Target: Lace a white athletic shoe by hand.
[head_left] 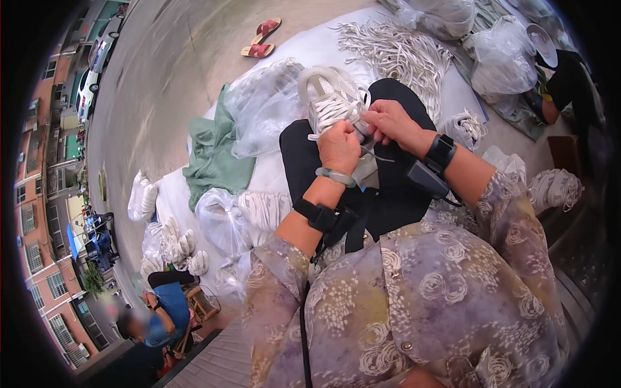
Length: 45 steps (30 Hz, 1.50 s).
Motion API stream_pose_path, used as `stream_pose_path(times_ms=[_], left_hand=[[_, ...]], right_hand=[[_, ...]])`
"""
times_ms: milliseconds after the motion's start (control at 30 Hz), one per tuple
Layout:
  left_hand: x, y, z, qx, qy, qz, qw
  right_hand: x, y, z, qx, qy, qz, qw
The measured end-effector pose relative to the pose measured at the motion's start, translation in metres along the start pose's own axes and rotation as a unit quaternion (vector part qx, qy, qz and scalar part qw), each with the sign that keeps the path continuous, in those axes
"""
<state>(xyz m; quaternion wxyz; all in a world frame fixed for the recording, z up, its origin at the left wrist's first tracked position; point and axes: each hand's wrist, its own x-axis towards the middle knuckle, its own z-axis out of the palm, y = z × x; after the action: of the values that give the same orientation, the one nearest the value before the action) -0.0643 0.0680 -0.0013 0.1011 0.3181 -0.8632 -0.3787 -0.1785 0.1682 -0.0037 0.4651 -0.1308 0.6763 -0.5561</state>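
Note:
A white sneaker (321, 88) with white laces rests between my knees, toe pointing away from me. My left hand (340, 149) is closed at the sneaker's near end, beside the lacing; what its fingers grip is hidden. Just to its right, my right hand (392, 123) is closed in a pinch on a white shoelace (367, 98), which loops up from the shoe. A thin dark strip (376, 155) sticks out below the hands; I cannot make out what it is.
A heap of white laces (404, 55) lies beyond my right knee. Clear plastic bags (265, 107) and a green cloth (220, 152) are to the left, near white shoes (265, 208). Red sandals (261, 40) lie farther off. A person in blue (167, 317) sits at lower left.

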Motion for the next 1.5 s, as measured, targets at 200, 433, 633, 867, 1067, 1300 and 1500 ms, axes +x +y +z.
stream_pose_path(times_ms=[200, 433, 633, 867, 1067, 1300, 1500], left_hand=[[0.009, -0.001, 0.009, 0.001, 0.022, -0.011, 1.0], [0.013, -0.004, 0.019, -0.009, 0.055, -0.015, 0.998], [0.014, -0.003, 0.02, -0.034, 0.067, -0.043, 0.996], [0.017, -0.006, 0.022, -0.164, 0.033, -0.104, 0.98], [0.02, -0.006, 0.021, -0.119, 0.008, -0.083, 0.989], [0.026, 0.004, 0.021, 0.028, 0.008, -0.018, 0.999], [0.007, 0.006, -0.017, 0.205, -0.043, 0.109, 0.972]], right_hand=[[0.007, 0.004, -0.001, 0.039, 0.001, -0.009, 0.999], [0.015, 0.017, 0.003, -0.026, 0.039, -0.071, 0.996], [0.005, 0.021, -0.003, -0.18, 0.027, -0.259, 0.949], [0.008, 0.02, -0.004, -0.241, 0.053, -0.275, 0.929], [0.013, 0.029, -0.006, -0.181, 0.043, -0.288, 0.939], [0.008, 0.029, -0.004, -0.185, 0.078, -0.28, 0.939], [0.0, 0.028, -0.006, -0.212, 0.092, -0.27, 0.935]])
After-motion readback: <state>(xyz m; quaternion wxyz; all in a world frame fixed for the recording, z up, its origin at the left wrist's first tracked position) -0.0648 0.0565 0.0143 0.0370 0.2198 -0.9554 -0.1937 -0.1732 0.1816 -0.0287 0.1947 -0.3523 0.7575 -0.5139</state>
